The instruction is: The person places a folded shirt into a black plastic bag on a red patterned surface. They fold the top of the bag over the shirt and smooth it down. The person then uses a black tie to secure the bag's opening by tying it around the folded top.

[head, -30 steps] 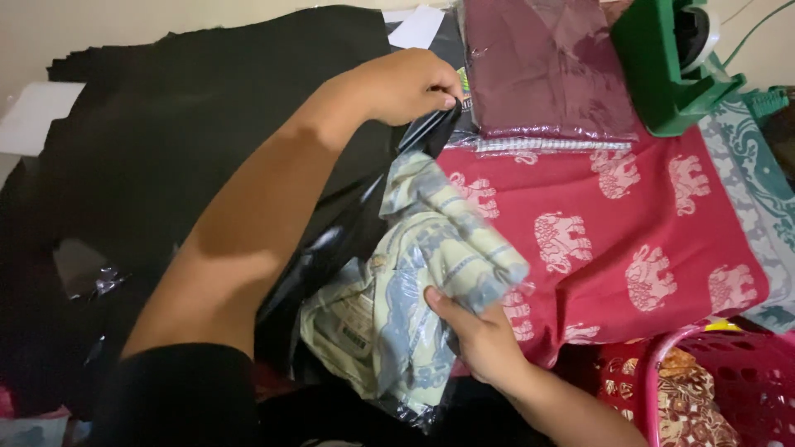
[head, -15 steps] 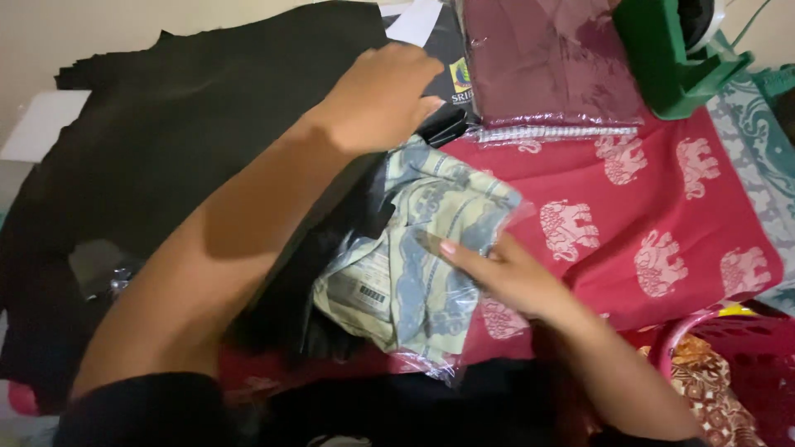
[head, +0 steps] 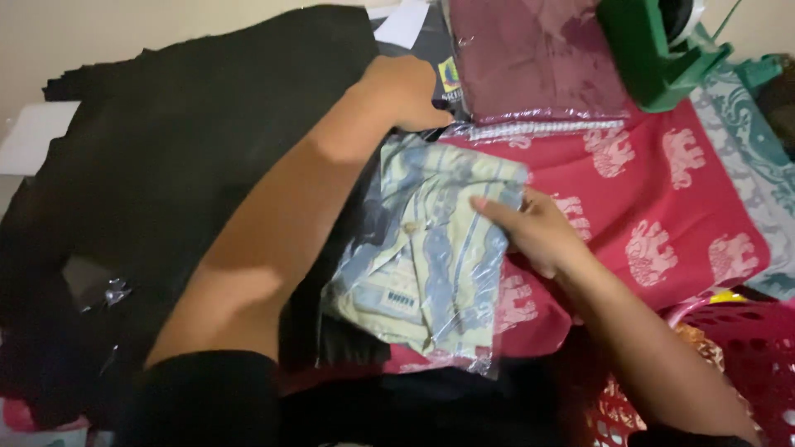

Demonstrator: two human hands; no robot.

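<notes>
Folded patterned shirt in clear plastic bag [head: 431, 248] sits frame centre, lying on red elephant-print cloth [head: 662, 207]. Right hand [head: 538, 232] pinches the bag's right edge, fingers closed on it. Left hand [head: 406, 87] reaches to the bag's top edge at upper centre; grip there can't be told (fingers hidden). Black fabric [head: 190, 149] covers the left half. Bagged maroon garment [head: 530, 58] top centre, green object [head: 654, 50] upper right, red plastic basket [head: 745, 348] lower right. Beige wall [head: 124, 29] upper left.
</notes>
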